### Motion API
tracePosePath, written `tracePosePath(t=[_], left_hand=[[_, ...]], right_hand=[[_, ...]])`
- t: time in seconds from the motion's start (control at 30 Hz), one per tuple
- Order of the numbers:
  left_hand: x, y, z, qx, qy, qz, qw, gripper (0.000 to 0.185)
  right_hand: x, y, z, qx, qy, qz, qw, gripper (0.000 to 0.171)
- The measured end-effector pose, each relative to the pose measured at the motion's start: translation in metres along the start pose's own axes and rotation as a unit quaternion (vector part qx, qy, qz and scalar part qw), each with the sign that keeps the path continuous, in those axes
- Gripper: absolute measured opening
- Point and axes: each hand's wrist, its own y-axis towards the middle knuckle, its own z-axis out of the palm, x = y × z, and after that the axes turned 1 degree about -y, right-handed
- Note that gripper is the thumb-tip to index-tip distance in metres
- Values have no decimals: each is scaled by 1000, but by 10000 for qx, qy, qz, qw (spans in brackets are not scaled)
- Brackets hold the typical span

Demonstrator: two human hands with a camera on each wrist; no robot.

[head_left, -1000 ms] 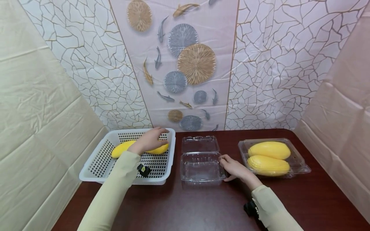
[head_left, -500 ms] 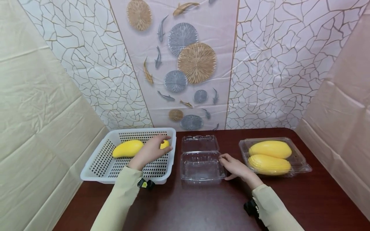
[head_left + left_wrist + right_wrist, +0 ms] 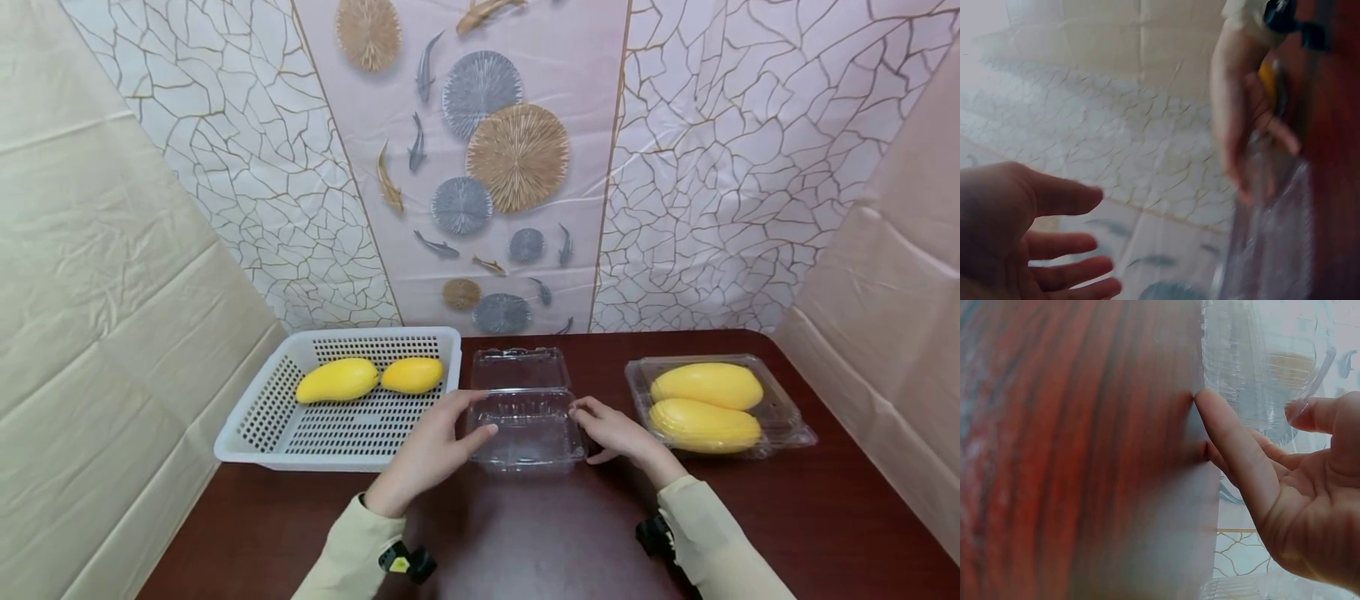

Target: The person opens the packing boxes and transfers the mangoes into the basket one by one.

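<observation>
A clear plastic clamshell box (image 3: pixel 528 458) lies with its lid (image 3: pixel 521 369) folded back, and nothing shows inside. My left hand (image 3: pixel 431 450) is at its left side, thumb and fingers spread apart, holding nothing. In the left wrist view the same left hand (image 3: pixel 1041 237) has straight, parted fingers. At the box's right side is my right hand (image 3: pixel 615 433), one digit touching the rim and others reaching down to the table. The right wrist view shows that right hand (image 3: pixel 1291 469) beside the box's clear wall, its fingers mostly straight.
On the left, a white slotted basket (image 3: pixel 247 417) holds two yellow mangoes, one longer mango (image 3: pixel 337 381) and one shorter mango (image 3: pixel 412 376). A closed clear clamshell (image 3: pixel 783 417) with two mangoes stands at the right. A patterned backdrop (image 3: pixel 517 158) rises behind the dark red table (image 3: pixel 540 542).
My left hand has moved from over the mangoes in the basket, right and toward me, to the box's left side. The right hand stays at the box's right rim.
</observation>
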Motion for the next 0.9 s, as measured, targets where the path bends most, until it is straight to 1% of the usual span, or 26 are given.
tracePosePath(t=[0.1,0.2,0.3,0.37,0.43,0.5,0.6,0.67,0.8,0.9], left_hand=[[1,-3,17,-150,-134,38,9998,51],[6,-5,35,-356,-285,57,9989,52],[14,-7,51,-477,-420,-72,9979,55],[20,-9,59,-487,-437,-179,9977,59],[26,-10,66,-468,-413,-278,9977,62],[31,-11,72,-447,-407,-380,9974,66],[37,-12,78,-466,-465,-499,9966,67],[40,-13,81,-507,-509,-522,9960,67],[43,-17,82,-622,-471,-461,9959,65],[43,-20,79,-668,-404,-543,9955,63]], right_hand=[[0,0,0,33,24,8,10000,46],[-1,-1,1,15,42,29,10000,45],[-1,0,1,-17,53,19,10000,45],[-1,1,1,-68,30,-1,10000,44],[-1,2,1,-155,-184,-111,9996,44],[0,2,1,-317,-688,-250,9968,43],[1,2,1,-520,-1433,-437,9874,43],[2,1,1,-620,-1713,-456,9822,43],[5,2,5,-645,-1699,-464,9823,43],[6,6,12,-667,-1699,-544,9817,43]])
